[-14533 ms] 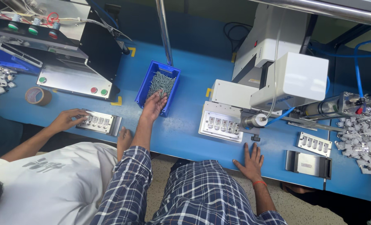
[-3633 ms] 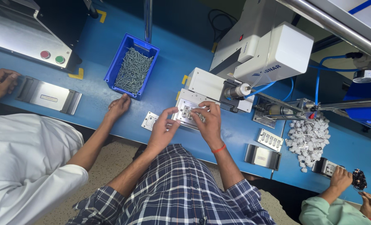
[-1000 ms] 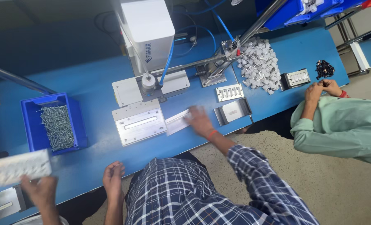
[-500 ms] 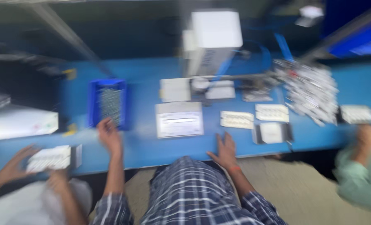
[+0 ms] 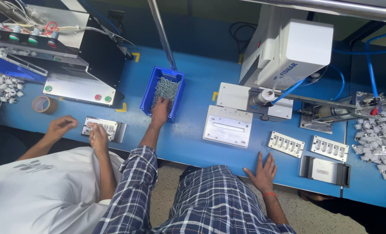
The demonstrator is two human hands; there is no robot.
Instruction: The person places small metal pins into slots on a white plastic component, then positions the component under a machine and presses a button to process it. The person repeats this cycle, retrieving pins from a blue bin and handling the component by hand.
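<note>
Two people sit side by side at a long blue workbench (image 5: 193,138), seen from above. At the far left, at nine o'clock, a co-worker in a white shirt (image 5: 37,190) has both hands at a small metal tray (image 5: 104,128) of slots; a roll of brown tape (image 5: 44,104) lies just beyond, and a control box with red and green buttons (image 5: 78,89) stands at eleven o'clock. Moving right, the wearer's left hand (image 5: 160,112), on a plaid-sleeved arm, reaches into a blue plastic bin (image 5: 151,89) of small grey screws (image 5: 167,86) at twelve o'clock; the fingers curl down among the screws, and whether they grip any cannot be told. Right of the bin lies a flat metal fixture plate (image 5: 228,126) below a white dispensing machine (image 5: 294,43). At five o'clock the right hand (image 5: 262,167) rests flat on the bench edge, fingers spread wide, holding nothing. Further right lie two white slotted trays (image 5: 287,144) (image 5: 330,148), and a heap of small white parts (image 5: 377,143) at three o'clock.
</note>
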